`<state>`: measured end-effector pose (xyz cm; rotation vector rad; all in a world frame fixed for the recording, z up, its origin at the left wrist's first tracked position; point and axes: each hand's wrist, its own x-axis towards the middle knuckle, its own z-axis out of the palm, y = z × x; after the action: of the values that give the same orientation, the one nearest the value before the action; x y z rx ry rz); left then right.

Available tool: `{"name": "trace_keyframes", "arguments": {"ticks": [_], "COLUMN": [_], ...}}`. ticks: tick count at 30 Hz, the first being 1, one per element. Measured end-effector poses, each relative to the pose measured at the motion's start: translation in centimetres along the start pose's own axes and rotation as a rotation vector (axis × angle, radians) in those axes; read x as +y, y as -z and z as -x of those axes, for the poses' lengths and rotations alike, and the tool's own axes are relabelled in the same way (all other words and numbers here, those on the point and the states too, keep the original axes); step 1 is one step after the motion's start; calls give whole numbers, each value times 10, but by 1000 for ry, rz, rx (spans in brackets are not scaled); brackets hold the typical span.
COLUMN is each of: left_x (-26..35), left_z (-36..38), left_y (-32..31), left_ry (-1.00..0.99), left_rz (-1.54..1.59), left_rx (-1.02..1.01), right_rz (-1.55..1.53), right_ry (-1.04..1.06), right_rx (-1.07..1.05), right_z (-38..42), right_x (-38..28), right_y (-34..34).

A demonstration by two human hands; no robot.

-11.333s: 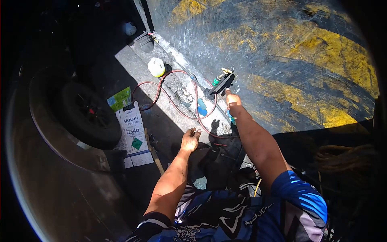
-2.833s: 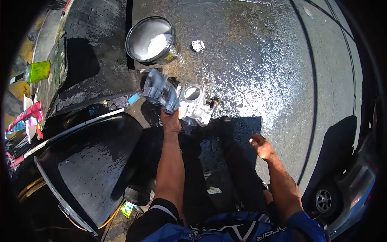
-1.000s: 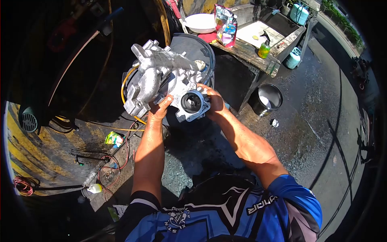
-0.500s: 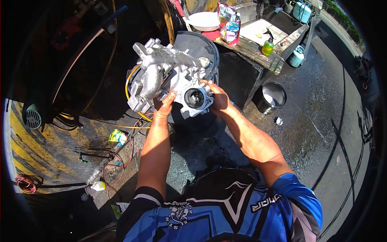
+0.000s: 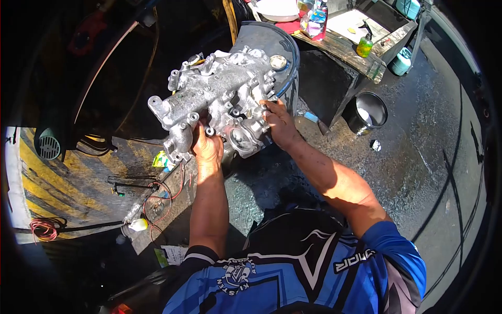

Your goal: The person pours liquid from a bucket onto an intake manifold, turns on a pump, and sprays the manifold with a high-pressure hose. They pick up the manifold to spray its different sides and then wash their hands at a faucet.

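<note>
A large silvery cast-metal engine part [image 5: 209, 97] with pipe-like branches and a round port at its lower right is held up in front of me. My left hand [image 5: 208, 145] grips its lower left underside, the fingers partly hidden by the metal. On the right side, my right hand [image 5: 280, 124] is closed around the edge near the round port. Behind and beneath the part stands a dark drum [image 5: 266, 35] with a round pale cap or tin [image 5: 278, 63] on its top.
A wooden bench [image 5: 340, 55] at the upper right bears a green spray bottle [image 5: 364, 46] and a colourful pouch [image 5: 315, 21]. A black bucket [image 5: 370, 109] and a brush [image 5: 316, 121] are on the wet floor. Red hose [image 5: 44, 229] lies at the left.
The metal part has been turned and tilted in both hands, showing more of its long pipe side. My view has shifted, so the surroundings appear farther right and higher. Both hands keep hold.
</note>
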<state>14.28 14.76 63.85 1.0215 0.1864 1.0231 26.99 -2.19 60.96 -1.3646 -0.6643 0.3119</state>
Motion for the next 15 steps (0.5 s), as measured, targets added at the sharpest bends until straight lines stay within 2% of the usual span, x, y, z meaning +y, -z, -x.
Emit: {"name": "trace_keyframes", "arguments": {"ticks": [2, 6, 8, 10, 12, 14, 15], "left_x": [2, 13, 18, 6, 9, 13, 10], "left_z": [1, 7, 9, 6, 7, 6, 4], "left_y": [5, -23, -28, -5, -8, -10, -4], "left_ry": [-10, 39, 132, 100, 53, 96, 89], "left_rz": [57, 133, 247, 204, 177, 227, 210], "left_rx": [-40, 61, 77, 107, 105, 40, 11], "right_rz": [35, 43, 128, 127, 44, 182, 159], "right_ry": [-12, -43, 17, 15, 22, 165, 97], "right_rx": [2, -12, -34, -78, -96, -23, -36], "right_z": [6, 4, -2, -9, -9, -9, -6], "right_x": [-11, -5, -9, -6, -15, 0, -13], "right_y": [1, 4, 8, 10, 7, 3, 5]}}
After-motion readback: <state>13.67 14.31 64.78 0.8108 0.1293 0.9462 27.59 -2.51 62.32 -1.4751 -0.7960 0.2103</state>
